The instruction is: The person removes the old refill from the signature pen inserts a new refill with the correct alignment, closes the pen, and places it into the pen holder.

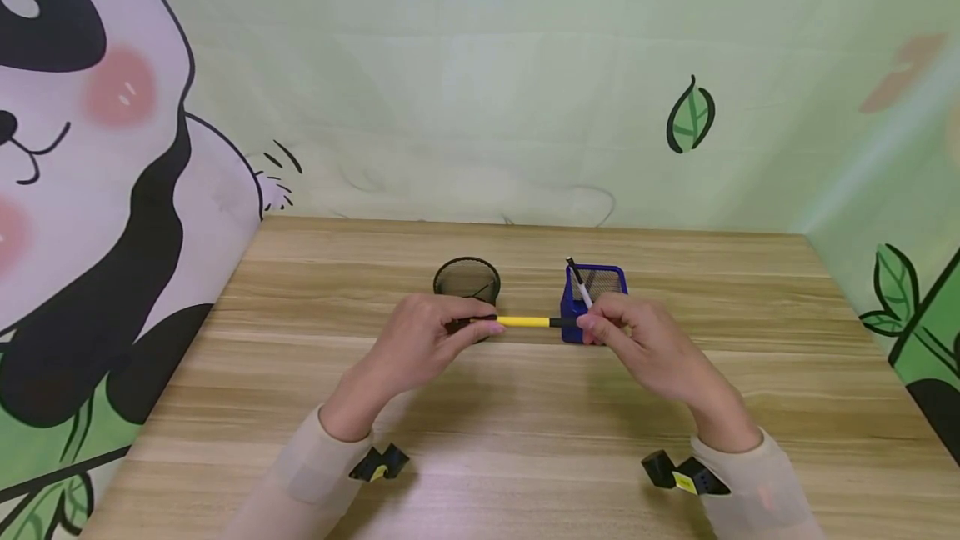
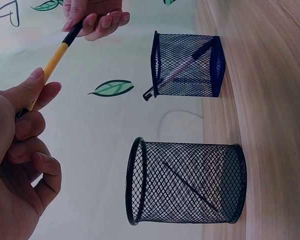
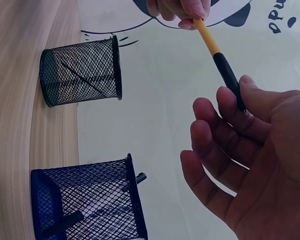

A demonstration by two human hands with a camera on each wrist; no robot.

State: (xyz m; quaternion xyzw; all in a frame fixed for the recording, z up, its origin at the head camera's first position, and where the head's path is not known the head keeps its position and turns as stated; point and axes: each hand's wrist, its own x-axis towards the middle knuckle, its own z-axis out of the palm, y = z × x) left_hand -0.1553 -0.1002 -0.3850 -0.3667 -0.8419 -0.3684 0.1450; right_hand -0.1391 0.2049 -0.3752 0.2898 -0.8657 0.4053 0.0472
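A yellow pen (image 1: 525, 322) with black ends is held level above the table, between the two hands. My left hand (image 1: 423, 344) pinches one black end between thumb and fingers. At the other end, the thumb and index finger of my right hand (image 1: 652, 348) pinch the black grip close to its metal point (image 3: 245, 111). Behind the left hand stands a round black mesh pen holder (image 2: 187, 182); a thin dark diagonal line shows in it. A blue square mesh holder (image 1: 568, 330) stands behind the right hand, with a white-and-black pen (image 1: 580, 280) leaning inside it.
Both holders stand on a wood-grain table (image 1: 510, 448), towards its far edge. Behind the table hangs a pale green backdrop (image 1: 420, 107) with a printed panda and leaves. Small black devices (image 1: 684, 475) sit at both wrists.
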